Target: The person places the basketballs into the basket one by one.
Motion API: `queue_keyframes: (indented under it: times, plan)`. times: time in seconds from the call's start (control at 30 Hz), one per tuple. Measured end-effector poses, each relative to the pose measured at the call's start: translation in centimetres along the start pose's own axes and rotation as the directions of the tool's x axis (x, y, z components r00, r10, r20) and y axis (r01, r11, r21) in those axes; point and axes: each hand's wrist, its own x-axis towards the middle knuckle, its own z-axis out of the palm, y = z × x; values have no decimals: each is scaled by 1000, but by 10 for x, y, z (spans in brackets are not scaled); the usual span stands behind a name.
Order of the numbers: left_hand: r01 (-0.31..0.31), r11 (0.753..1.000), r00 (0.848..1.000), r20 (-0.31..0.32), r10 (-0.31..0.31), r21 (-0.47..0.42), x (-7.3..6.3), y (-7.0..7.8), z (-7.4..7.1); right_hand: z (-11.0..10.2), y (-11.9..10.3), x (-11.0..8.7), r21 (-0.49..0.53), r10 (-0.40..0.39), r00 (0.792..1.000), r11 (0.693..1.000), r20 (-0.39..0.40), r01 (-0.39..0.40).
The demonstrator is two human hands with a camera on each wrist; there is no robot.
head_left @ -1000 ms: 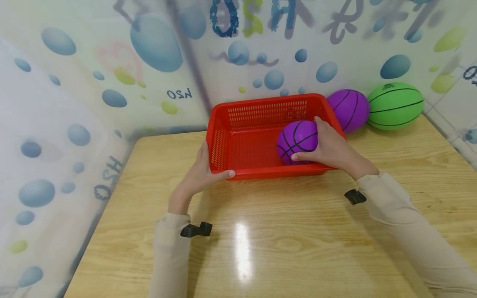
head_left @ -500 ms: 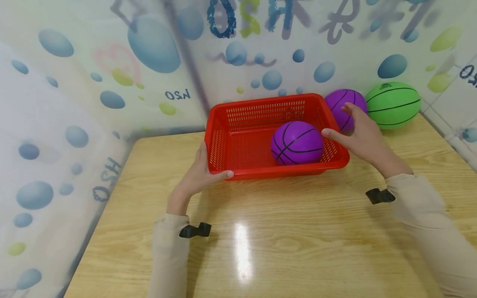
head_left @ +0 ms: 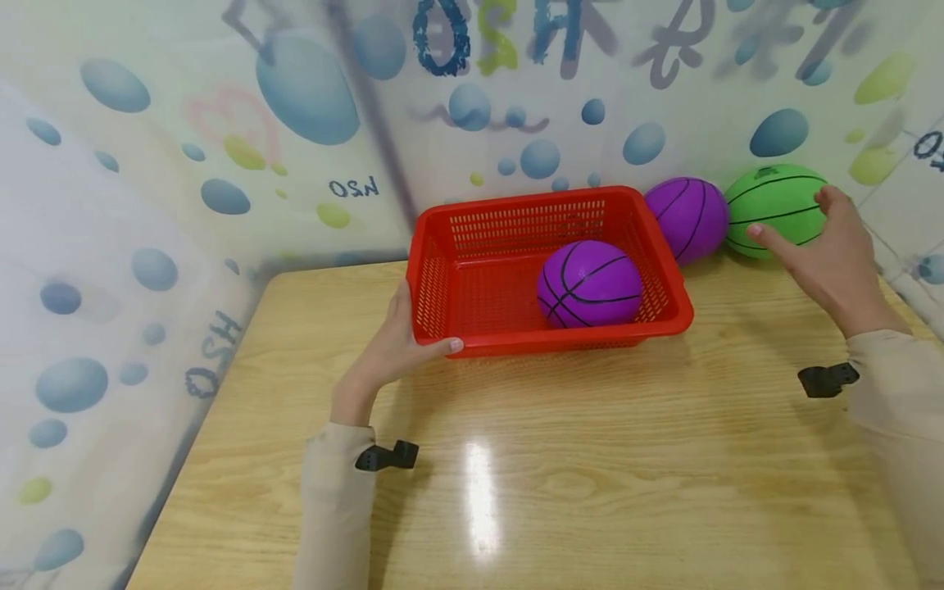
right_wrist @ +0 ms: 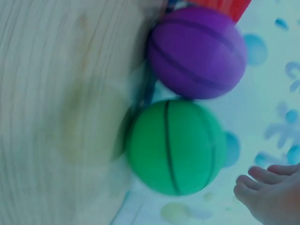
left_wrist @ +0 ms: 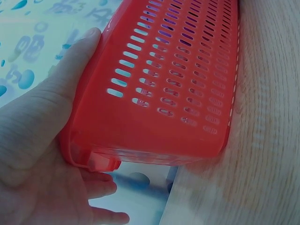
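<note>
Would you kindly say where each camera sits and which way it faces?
Head: head-worn, facing forward and down at the red basket; left grip, right grip and sleeves show.
Left: wrist-worn, facing the basket's side; left grip shows.
Right: wrist-worn, facing the green ball; right grip partly shows.
Head and right share that ball.

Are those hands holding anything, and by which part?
The left hand holds the basket by its near left corner; the right hand holds nothing.
</note>
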Motion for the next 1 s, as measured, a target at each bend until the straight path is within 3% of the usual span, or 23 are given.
queue_keyframes:
  times: [0.23,0.43,0.53,0.67,0.9,1.0]
  plan:
    - [-36,999,999,-11,35,-31,2,-11,1,-3,25,13,24,121,986,993,-112,-119]
    - [-39,999,999,-22,39,5,10,-39,4,-2,43,20,31,179,981,984,-76,-177]
    - [-55,998,998,-34,55,-2,11,-43,5,0,48,23,49,193,980,980,-55,-190]
    - [-66,998,998,-23,66,1,11,-42,4,2,49,26,96,200,979,976,-34,-196]
    - [-53,998,999,-12,53,-30,2,-10,0,8,50,33,153,228,974,963,-7,-224]
    - [-42,999,999,-10,42,-20,2,-6,0,10,51,37,169,236,971,959,-27,-228]
